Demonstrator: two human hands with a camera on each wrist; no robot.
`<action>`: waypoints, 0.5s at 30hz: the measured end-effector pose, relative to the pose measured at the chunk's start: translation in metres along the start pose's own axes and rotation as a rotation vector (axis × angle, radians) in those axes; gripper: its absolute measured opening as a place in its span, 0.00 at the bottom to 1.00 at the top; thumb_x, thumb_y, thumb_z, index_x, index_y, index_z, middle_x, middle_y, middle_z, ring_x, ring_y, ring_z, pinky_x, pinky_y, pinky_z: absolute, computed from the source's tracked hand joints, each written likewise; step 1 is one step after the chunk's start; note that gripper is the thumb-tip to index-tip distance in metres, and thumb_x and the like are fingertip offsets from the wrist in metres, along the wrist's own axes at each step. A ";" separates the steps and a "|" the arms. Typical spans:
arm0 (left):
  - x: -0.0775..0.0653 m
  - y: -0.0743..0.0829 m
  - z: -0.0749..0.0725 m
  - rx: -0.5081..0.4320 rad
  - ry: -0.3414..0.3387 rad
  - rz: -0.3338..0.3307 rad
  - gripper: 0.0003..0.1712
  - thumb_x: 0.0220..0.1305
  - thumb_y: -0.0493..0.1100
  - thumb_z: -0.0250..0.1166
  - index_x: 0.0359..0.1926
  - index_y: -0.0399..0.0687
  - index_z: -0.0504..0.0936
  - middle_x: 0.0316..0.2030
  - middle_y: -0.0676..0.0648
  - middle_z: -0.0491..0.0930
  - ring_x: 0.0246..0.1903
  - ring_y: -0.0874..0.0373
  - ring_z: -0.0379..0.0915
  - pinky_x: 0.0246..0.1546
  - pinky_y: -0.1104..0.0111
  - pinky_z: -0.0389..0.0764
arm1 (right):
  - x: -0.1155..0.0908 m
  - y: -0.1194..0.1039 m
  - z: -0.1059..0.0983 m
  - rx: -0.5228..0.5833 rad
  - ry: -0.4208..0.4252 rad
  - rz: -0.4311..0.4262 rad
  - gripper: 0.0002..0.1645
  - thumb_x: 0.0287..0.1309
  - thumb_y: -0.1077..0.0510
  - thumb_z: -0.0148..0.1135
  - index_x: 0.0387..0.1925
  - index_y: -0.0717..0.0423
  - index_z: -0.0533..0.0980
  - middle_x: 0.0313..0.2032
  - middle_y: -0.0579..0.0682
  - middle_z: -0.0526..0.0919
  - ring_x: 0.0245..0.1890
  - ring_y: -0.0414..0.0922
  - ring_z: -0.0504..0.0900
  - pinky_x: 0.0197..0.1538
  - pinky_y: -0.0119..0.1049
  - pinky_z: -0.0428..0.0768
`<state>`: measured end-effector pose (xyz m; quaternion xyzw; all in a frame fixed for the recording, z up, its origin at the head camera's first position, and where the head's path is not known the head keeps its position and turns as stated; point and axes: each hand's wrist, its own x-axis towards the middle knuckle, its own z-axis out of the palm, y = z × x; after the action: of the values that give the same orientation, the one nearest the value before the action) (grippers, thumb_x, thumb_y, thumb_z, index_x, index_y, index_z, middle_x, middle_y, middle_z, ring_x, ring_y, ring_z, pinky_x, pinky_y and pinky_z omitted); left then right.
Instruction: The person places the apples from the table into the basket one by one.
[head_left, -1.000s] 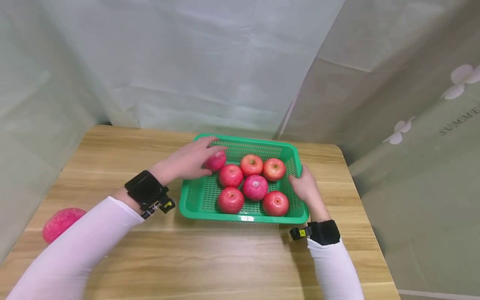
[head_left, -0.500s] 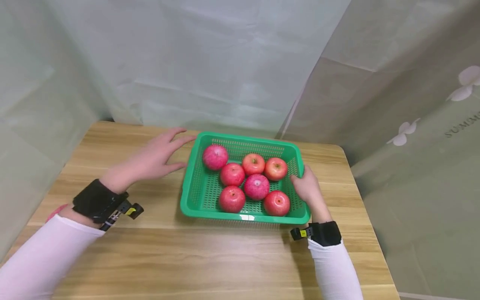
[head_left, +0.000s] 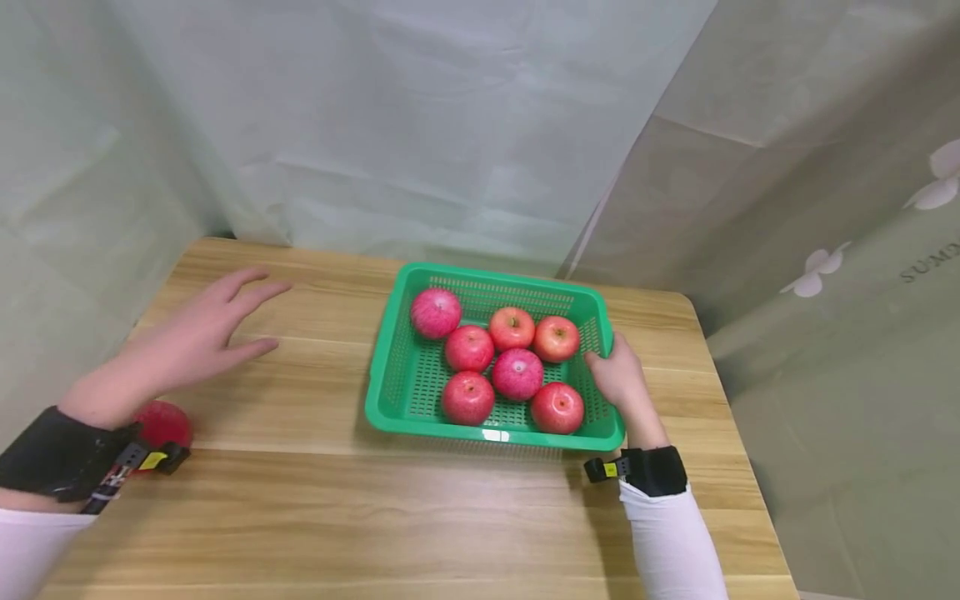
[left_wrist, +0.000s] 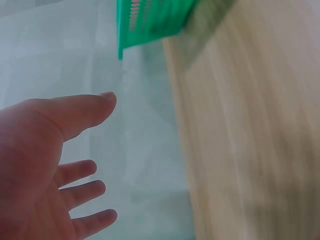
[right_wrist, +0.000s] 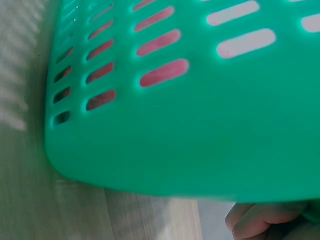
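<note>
My right hand (head_left: 621, 373) grips the right rim of a green plastic basket (head_left: 381, 367), with the thumb over the edge. Curled fingers (right_wrist: 260, 220) show below the basket's slotted wall (right_wrist: 200, 135) in the right wrist view. Several red apples lie in the basket, among them a deep pink apple (head_left: 436, 313) in the far left corner and another pink apple (head_left: 517, 374) in the middle. Off to the basket's left, my left hand (head_left: 198, 333) hovers over the table, fingers spread and holding nothing. A red apple (head_left: 165, 423) sits partly hidden under the left wrist.
The basket stands on a wooden table (head_left: 337, 517) toward its far side. Pale sheeting (head_left: 420, 133) hangs behind the table's far edge, and a printed curtain (head_left: 817, 375) hangs on the right. Black straps with small cameras are on both wrists.
From over the pink apple in the basket's far left corner, my left hand has drawn away leftward, leaving that apple there. The right hand stays on the rim.
</note>
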<state>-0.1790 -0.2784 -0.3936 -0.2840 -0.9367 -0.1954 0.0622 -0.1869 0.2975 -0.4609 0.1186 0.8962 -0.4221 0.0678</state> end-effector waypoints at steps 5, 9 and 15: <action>-0.021 -0.010 -0.002 0.001 0.010 -0.045 0.48 0.55 0.36 0.81 0.75 0.39 0.70 0.70 0.25 0.65 0.66 0.22 0.63 0.59 0.29 0.67 | -0.002 -0.001 -0.001 0.001 -0.002 0.013 0.34 0.77 0.55 0.54 0.76 0.65 0.61 0.62 0.69 0.76 0.57 0.65 0.84 0.49 0.55 0.88; -0.034 -0.014 -0.003 -0.014 0.009 -0.098 0.48 0.55 0.37 0.81 0.75 0.39 0.70 0.70 0.23 0.64 0.66 0.21 0.61 0.62 0.28 0.65 | -0.003 -0.001 -0.001 0.003 -0.005 0.018 0.34 0.77 0.55 0.54 0.76 0.65 0.61 0.63 0.69 0.76 0.58 0.65 0.83 0.49 0.55 0.88; -0.058 -0.023 -0.003 -0.032 0.014 -0.124 0.47 0.57 0.36 0.80 0.75 0.37 0.69 0.69 0.24 0.65 0.66 0.24 0.61 0.67 0.30 0.61 | -0.002 -0.002 0.000 -0.014 -0.002 0.003 0.34 0.78 0.54 0.54 0.76 0.66 0.61 0.63 0.70 0.75 0.60 0.66 0.82 0.53 0.58 0.86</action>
<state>-0.1440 -0.3266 -0.4113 -0.2252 -0.9487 -0.2157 0.0520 -0.1858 0.2959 -0.4590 0.1191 0.8989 -0.4158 0.0703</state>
